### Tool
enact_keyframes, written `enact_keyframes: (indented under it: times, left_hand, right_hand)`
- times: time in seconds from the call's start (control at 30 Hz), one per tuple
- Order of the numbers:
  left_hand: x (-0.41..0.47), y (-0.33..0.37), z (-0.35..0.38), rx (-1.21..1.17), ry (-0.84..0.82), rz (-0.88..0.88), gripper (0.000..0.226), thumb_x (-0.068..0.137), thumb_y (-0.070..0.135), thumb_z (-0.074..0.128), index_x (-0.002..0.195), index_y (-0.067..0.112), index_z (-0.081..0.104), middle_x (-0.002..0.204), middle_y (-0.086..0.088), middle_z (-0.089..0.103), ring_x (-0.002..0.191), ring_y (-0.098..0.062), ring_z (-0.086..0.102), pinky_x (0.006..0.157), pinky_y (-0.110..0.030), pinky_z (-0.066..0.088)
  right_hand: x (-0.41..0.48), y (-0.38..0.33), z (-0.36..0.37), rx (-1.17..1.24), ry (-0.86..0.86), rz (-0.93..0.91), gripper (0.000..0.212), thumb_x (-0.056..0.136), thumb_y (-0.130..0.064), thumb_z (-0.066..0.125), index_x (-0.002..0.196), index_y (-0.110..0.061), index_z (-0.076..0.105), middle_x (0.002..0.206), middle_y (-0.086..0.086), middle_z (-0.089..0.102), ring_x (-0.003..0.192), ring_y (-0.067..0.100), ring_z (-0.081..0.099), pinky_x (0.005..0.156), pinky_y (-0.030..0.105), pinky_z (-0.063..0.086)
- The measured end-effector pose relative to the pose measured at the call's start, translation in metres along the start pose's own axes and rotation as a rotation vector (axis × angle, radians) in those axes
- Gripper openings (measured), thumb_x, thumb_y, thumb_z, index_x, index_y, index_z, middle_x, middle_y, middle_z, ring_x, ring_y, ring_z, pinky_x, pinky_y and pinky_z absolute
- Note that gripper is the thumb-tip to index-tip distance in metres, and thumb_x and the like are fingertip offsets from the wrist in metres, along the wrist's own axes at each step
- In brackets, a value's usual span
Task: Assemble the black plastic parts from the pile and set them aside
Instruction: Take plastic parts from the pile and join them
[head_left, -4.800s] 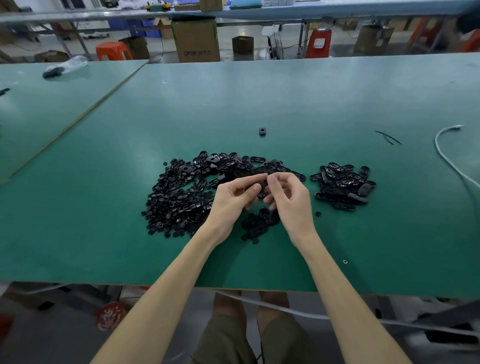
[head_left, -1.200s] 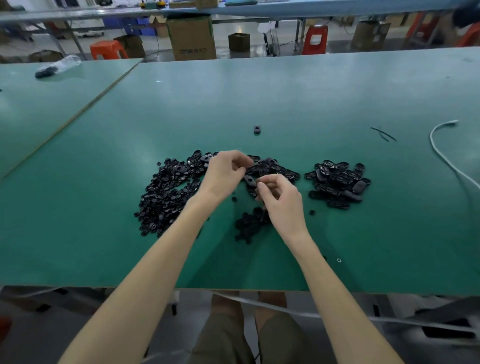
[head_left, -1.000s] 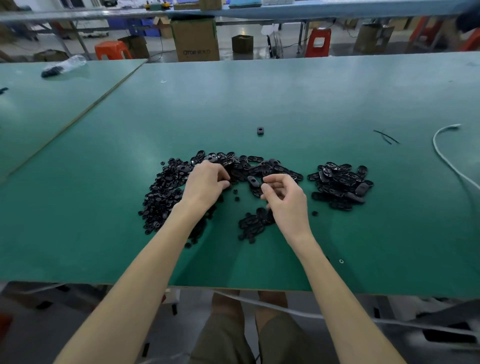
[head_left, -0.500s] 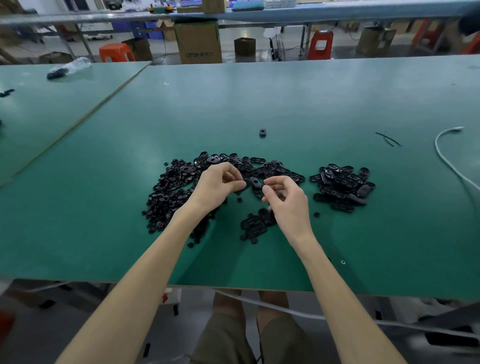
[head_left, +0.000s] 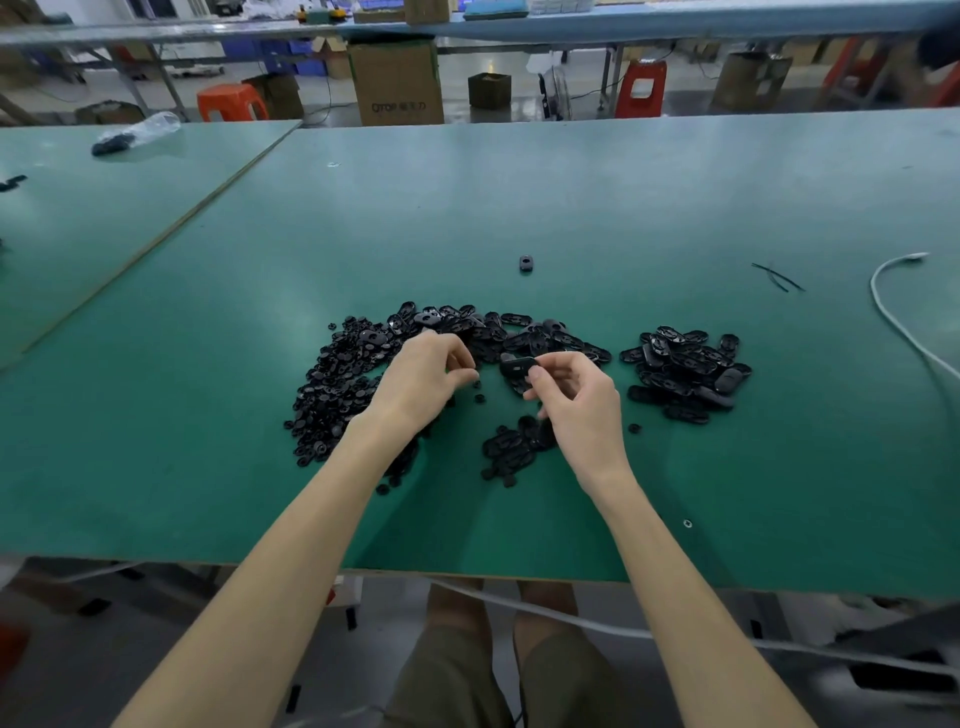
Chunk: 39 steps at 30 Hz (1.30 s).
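A wide pile of small black plastic parts (head_left: 343, 384) lies on the green table (head_left: 571, 197), with oval pieces along its far edge. A separate heap of black oval parts (head_left: 685, 371) sits to the right, and a small cluster (head_left: 511, 447) lies near me. My right hand (head_left: 576, 400) pinches a black oval piece (head_left: 517, 367) between thumb and fingers, just above the table. My left hand (head_left: 426, 379) hovers beside it with fingertips pinched together; whether a small part is between them is too small to tell.
A lone black part (head_left: 525, 263) rests farther back. A white cable (head_left: 904, 322) curves along the right side, with thin black strips (head_left: 776, 278) near it. A plastic bag (head_left: 135, 134) lies on the adjoining left table. Boxes and stools stand beyond the far edge.
My left hand has lifted off the pile and come toward my right hand. My right hand still holds the oval piece, now raised slightly.
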<state>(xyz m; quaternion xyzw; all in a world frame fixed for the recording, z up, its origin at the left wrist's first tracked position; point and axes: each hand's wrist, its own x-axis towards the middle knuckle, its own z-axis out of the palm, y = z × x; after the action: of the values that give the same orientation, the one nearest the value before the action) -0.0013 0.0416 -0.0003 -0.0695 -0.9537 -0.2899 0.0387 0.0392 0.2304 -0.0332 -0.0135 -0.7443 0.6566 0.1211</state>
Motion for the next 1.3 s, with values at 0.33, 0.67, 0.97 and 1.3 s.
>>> enact_keyframes:
  times: [0.33, 0.67, 0.97, 1.3]
  left_hand:
    - [-0.002, 0.003, 0.004, 0.054, -0.016, 0.023, 0.009, 0.096, 0.020, 0.072, 0.100, 0.016, 0.065, 0.099, 0.002, 0.055, 0.088, -0.016, 0.056, 0.081, -0.029, 0.044]
    - [-0.001, 0.006, 0.009, 0.077, -0.017, 0.042, 0.015, 0.103, 0.023, 0.062, 0.104, 0.010, 0.070, 0.103, -0.001, 0.057, 0.095, -0.022, 0.056, 0.085, -0.034, 0.045]
    - [-0.005, 0.017, 0.011, -0.477, -0.020, -0.019, 0.010, 0.103, 0.012, 0.063, 0.094, 0.011, 0.068, 0.078, 0.001, 0.074, 0.056, -0.006, 0.064, 0.053, -0.011, 0.041]
    - [-0.012, 0.015, 0.008, -0.568, -0.029, -0.026, 0.005, 0.097, 0.012, 0.071, 0.097, 0.014, 0.076, 0.080, -0.002, 0.076, 0.066, -0.007, 0.067, 0.057, -0.013, 0.045]
  right_hand:
    - [0.001, 0.001, 0.000, -0.011, 0.001, -0.006, 0.006, 0.100, -0.012, 0.068, 0.100, -0.018, 0.069, 0.085, 0.000, 0.075, 0.070, 0.008, 0.071, 0.058, 0.021, 0.054]
    - [0.001, 0.001, 0.000, -0.020, 0.003, -0.010, 0.008, 0.100, -0.011, 0.067, 0.099, -0.019, 0.068, 0.086, 0.000, 0.075, 0.069, 0.008, 0.071, 0.057, 0.020, 0.053]
    - [0.000, 0.000, 0.000, 0.002, 0.023, 0.001, 0.009, 0.101, -0.012, 0.066, 0.101, -0.020, 0.068, 0.086, 0.002, 0.074, 0.069, 0.007, 0.069, 0.057, 0.019, 0.052]
    - [0.000, 0.001, 0.000, 0.024, 0.045, 0.005, 0.010, 0.100, -0.012, 0.066, 0.100, -0.021, 0.068, 0.084, -0.001, 0.074, 0.073, 0.012, 0.071, 0.060, 0.022, 0.054]
